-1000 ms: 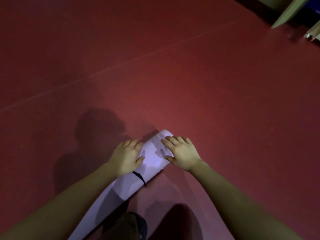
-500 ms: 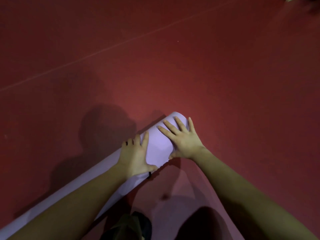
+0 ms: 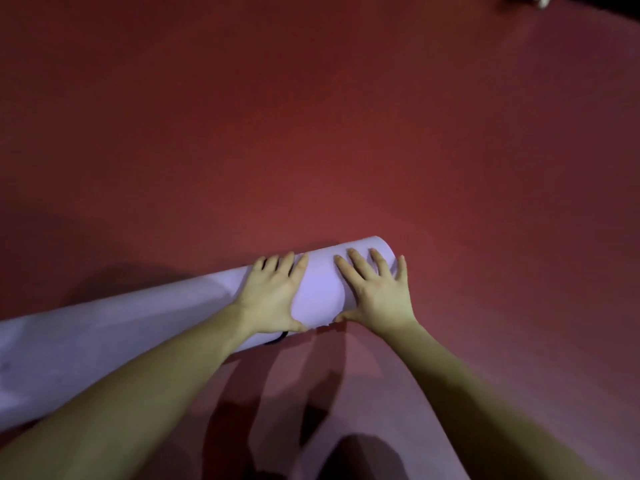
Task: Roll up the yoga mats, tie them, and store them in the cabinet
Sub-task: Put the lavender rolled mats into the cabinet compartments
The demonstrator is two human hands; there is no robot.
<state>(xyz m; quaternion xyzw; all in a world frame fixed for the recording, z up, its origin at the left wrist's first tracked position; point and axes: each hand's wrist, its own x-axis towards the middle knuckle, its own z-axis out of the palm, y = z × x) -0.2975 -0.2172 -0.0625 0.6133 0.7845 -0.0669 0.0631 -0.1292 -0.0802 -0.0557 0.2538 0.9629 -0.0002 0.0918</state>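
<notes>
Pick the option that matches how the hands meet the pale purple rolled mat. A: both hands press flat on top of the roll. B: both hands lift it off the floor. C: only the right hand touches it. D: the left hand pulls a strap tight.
A: the left hand and right hand lie with spread fingers on the pale purple rolled yoga mat, which rests on the red floor.

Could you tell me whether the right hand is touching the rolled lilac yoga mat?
Touching: the head view shows the right hand pressed flat on the rolled lilac yoga mat, fingers spread.
</notes>
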